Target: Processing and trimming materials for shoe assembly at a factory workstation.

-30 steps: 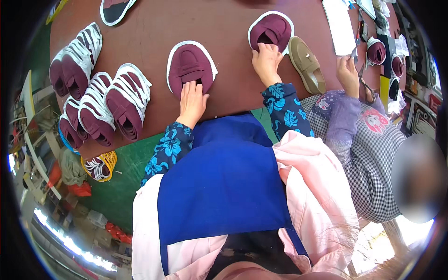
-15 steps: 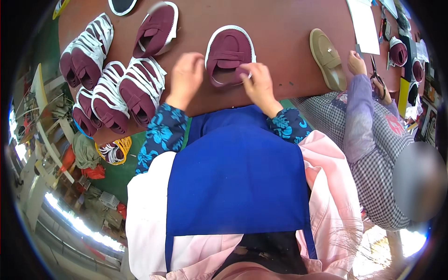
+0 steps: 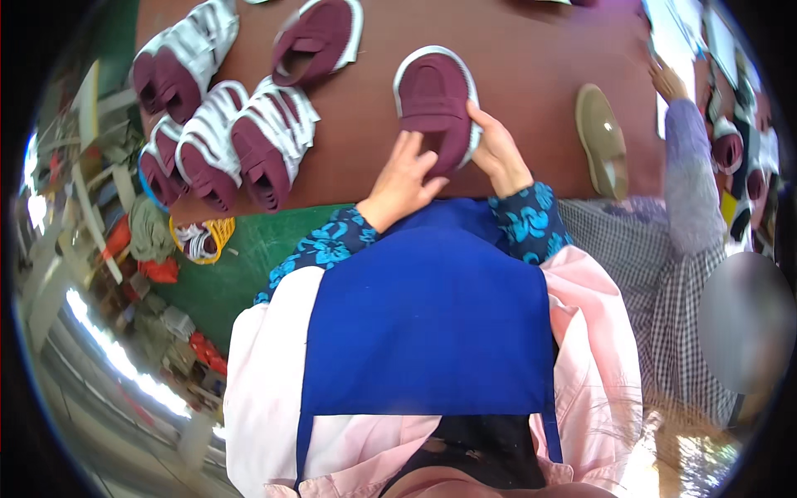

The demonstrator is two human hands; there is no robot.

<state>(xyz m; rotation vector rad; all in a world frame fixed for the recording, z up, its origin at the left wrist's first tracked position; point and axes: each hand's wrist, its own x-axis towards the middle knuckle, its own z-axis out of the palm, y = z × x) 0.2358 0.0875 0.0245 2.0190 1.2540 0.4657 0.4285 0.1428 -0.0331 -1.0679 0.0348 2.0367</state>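
Note:
A maroon loafer [image 3: 433, 95] with a white strip around its edge is tilted a little at the middle of the table, toe pointing away from me. My right hand [image 3: 501, 153] grips its right side, thumb on the upper and fingers underneath. On the near left, my left hand [image 3: 403, 181] reaches over the heel opening with its fingers apart; whether they touch the lining is hard to tell. Another maroon loafer [image 3: 320, 37] lies beyond my left hand, and a beige loafer [image 3: 603, 137] sits to the right.
Several maroon shoes [image 3: 257, 153] with white edging are lined up at the left of the reddish-brown table [image 3: 515, 54]. A yellow basket [image 3: 222, 235] with shoes stands below the table's edge. On the right, a co-worker's hand [image 3: 667, 81] reaches over white sheets.
My right hand has taken hold of the loafer's side and tilted it. My left hand has come in from the left to the heel. The co-worker's arm now reaches farther away.

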